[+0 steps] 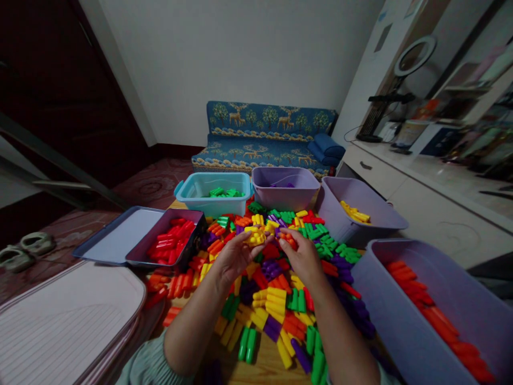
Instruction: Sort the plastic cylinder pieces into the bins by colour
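On our wooden table [264, 361], facing the deer-patterned sofa [264, 131], our left hand [239, 255] pinches yellow plastic pieces [255, 236]; our right [298, 250], orange ones [288, 240].

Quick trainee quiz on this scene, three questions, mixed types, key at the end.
1. True or false: the turquoise plastic tub contains only yellow pieces.
2. The left hand holds a cluster of ridged plastic pieces in its fingers. Colour?
A) green
B) yellow
C) purple
3. Fill in: the plastic pieces inside the open, hinged, dark-edged case are ____.

Key: 1 false; 2 B; 3 red.
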`<action>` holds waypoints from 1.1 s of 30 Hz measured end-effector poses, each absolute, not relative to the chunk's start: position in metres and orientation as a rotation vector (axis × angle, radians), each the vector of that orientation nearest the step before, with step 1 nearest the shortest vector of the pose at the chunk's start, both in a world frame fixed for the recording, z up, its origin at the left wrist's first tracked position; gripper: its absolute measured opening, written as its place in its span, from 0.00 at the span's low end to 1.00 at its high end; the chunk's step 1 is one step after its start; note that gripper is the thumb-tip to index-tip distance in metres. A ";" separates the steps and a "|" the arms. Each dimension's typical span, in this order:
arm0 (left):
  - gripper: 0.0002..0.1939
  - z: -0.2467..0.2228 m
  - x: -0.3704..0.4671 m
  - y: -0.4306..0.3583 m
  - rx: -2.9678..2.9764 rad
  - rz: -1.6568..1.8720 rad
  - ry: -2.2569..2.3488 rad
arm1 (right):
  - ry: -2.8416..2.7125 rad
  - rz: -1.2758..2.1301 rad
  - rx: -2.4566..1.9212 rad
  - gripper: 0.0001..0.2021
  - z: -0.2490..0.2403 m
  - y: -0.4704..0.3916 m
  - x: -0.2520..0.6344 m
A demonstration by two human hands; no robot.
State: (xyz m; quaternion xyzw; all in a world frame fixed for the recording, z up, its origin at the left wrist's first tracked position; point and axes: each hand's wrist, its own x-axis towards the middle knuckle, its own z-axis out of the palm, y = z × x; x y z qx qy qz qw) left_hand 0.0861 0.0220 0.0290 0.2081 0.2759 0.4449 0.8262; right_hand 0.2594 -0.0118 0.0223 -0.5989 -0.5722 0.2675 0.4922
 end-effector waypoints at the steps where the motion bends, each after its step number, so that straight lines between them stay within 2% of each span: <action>1: 0.18 0.029 0.086 0.022 0.449 0.944 0.577 | -1.458 0.550 -1.496 0.16 0.021 -0.011 0.261; 4: 0.17 0.024 0.087 0.023 0.471 0.963 0.564 | -1.560 0.389 -1.499 0.16 0.019 -0.011 0.259; 10: 0.18 0.021 0.091 0.018 0.614 0.983 0.543 | -1.551 0.586 -1.472 0.23 0.021 -0.015 0.242; 16: 0.22 0.026 0.094 0.013 0.711 0.971 0.568 | -1.525 0.548 -1.433 0.18 0.017 -0.016 0.240; 21: 0.27 0.026 0.091 0.015 0.759 0.998 0.647 | -1.449 0.730 -1.314 0.26 0.014 -0.015 0.237; 26: 0.29 0.024 0.093 0.013 0.826 0.954 0.669 | -1.401 0.810 -1.296 0.20 0.015 -0.016 0.233; 33: 0.24 0.026 0.096 0.008 0.774 0.943 0.652 | -1.236 0.962 -1.328 0.17 0.017 -0.017 0.232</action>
